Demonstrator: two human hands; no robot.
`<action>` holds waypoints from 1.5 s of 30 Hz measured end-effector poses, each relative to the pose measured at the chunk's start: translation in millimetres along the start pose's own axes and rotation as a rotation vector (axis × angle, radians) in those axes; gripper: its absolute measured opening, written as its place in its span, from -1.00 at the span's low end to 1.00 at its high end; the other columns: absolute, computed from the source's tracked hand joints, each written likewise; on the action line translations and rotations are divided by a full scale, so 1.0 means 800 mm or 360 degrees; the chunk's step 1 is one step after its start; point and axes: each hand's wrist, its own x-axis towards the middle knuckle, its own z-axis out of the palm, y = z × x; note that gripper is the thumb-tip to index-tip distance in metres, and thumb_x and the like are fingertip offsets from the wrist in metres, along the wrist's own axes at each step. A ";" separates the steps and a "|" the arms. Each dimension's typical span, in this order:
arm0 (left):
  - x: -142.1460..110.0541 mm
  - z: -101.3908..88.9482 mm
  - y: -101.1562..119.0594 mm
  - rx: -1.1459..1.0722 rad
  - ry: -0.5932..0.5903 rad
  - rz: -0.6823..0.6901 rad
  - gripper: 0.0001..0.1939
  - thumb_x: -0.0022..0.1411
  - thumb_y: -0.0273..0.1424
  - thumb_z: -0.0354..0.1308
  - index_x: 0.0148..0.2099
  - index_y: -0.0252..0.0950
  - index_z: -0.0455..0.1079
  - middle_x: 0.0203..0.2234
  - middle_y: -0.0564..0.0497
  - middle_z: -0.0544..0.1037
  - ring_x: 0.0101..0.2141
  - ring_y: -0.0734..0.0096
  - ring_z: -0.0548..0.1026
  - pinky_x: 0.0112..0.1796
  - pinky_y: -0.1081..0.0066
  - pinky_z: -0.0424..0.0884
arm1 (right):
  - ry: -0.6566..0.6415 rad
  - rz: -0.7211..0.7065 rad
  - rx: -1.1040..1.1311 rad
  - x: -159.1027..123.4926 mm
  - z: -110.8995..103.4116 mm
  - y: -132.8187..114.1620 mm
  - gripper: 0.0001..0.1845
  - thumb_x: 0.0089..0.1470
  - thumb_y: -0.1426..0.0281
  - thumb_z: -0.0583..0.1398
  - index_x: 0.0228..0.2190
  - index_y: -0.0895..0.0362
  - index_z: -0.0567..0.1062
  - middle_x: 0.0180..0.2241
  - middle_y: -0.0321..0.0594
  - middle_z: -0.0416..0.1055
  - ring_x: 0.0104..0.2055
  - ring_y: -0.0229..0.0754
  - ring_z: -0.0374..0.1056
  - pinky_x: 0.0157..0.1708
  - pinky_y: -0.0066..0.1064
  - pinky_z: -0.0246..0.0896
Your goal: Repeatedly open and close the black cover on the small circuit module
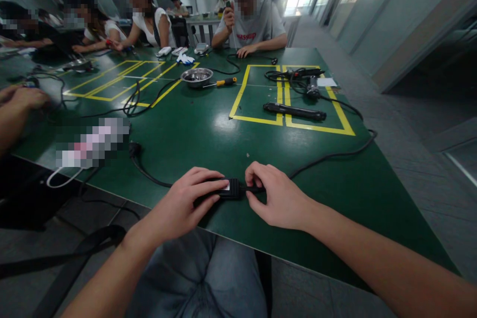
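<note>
A small black adapter block (231,189) with a white label lies near the front edge of the green table (194,134). My left hand (186,203) rests over its left end, fingers curled round it. My right hand (276,196) pinches the black cable (335,154) where it enters the block's right end. That cable runs off to the right and curves back up the table. Another black lead (143,169) runs from the block's left side to a plug.
Yellow tape marks rectangles on the table. A black wand-shaped tool (294,111) and more black tools (309,82) lie at the right, with a metal bowl (196,77) and screwdriver (223,82) in the middle. Several people sit around the far and left sides; another person's arm (17,109) rests at left.
</note>
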 end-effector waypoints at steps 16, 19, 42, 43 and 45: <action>0.048 -0.005 0.000 0.0072 0.0130 -0.0432 -0.83 0.37 -0.51 0.30 -0.01 -0.22 0.52 -0.06 -0.07 0.70 0.00 0.09 0.60 0.05 0.11 0.55 | 0.0020 -0.0049 0.0002 -0.001 0.005 0.005 -0.73 0.09 0.56 0.23 -0.24 0.03 0.30 -0.33 -0.28 0.43 -0.31 -0.10 0.37 -0.27 -0.27 0.18; 0.056 0.005 -0.012 0.0100 0.0032 -0.0444 -0.89 0.38 -0.53 0.28 -0.11 -0.20 0.54 -0.05 -0.06 0.73 0.01 0.05 0.60 0.06 0.04 0.56 | 0.0030 -0.0084 0.0007 -0.002 0.008 0.006 -0.73 0.14 0.53 0.27 -0.15 0.05 0.40 -0.30 -0.26 0.48 -0.27 -0.07 0.41 -0.23 -0.24 0.23; -0.011 -0.022 -0.003 -0.0235 0.0007 -0.0420 -0.78 0.45 -0.39 0.25 0.09 -0.22 0.59 -0.18 -0.02 0.71 -0.21 0.27 0.66 -0.18 0.39 0.53 | 0.0029 -0.0162 0.0006 -0.005 0.005 0.010 -0.70 0.22 0.46 0.34 -0.01 0.09 0.53 -0.28 -0.25 0.51 -0.27 -0.09 0.47 -0.24 -0.26 0.34; -0.011 -0.023 -0.004 -0.0247 0.0020 -0.0402 -0.83 0.47 -0.39 0.21 0.02 -0.23 0.60 -0.19 -0.02 0.71 -0.21 0.28 0.65 -0.17 0.38 0.53 | 0.0042 -0.0180 0.0042 -0.006 0.004 0.010 -0.78 0.23 0.48 0.30 -0.07 0.09 0.52 -0.29 -0.25 0.49 -0.28 -0.10 0.45 -0.26 -0.27 0.33; -0.010 -0.024 -0.007 -0.0219 0.0014 -0.0321 -0.85 0.49 -0.40 0.18 -0.12 -0.24 0.59 -0.23 -0.03 0.69 -0.22 0.29 0.64 -0.17 0.38 0.52 | 0.0056 -0.0218 0.0091 -0.006 0.003 0.011 -0.89 0.25 0.52 0.23 -0.21 0.08 0.47 -0.30 -0.24 0.48 -0.31 -0.11 0.43 -0.30 -0.29 0.29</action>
